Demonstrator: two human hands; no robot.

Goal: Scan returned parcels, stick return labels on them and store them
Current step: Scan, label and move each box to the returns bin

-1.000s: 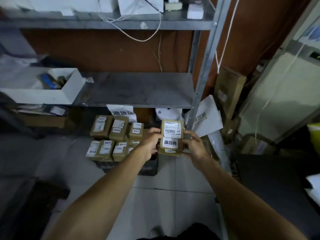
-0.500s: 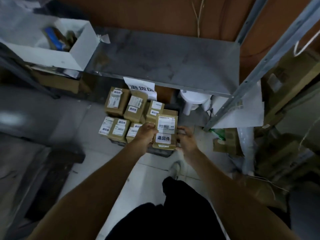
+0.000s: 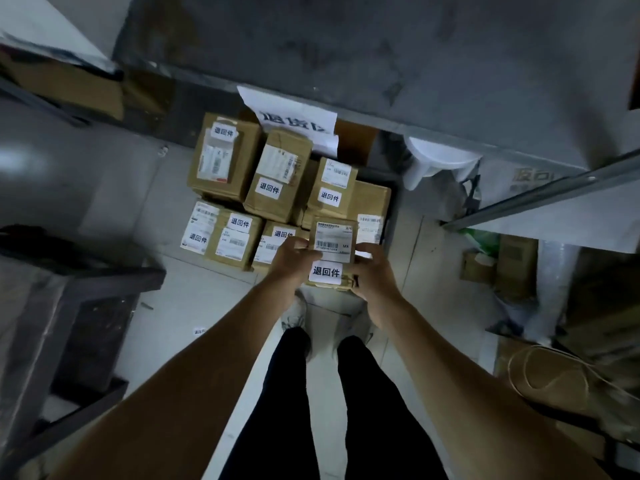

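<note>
The left hand [image 3: 289,259] and right hand [image 3: 372,271] grasp the labelled parcel [image 3: 332,252] by its two sides, over the near right end of the stacked parcels [image 3: 249,188] on the floor below the shelf [image 3: 381,57]. Recommended: lower it level, labels upward, flush against its neighbours, and let go only once seated.

A grey metal shelf [image 3: 381,57] juts out above my black trousers [image 3: 381,410]; a white stool [image 3: 436,164] sits beneath it, and brown cardboard [image 3: 550,375] lies at right.
</note>
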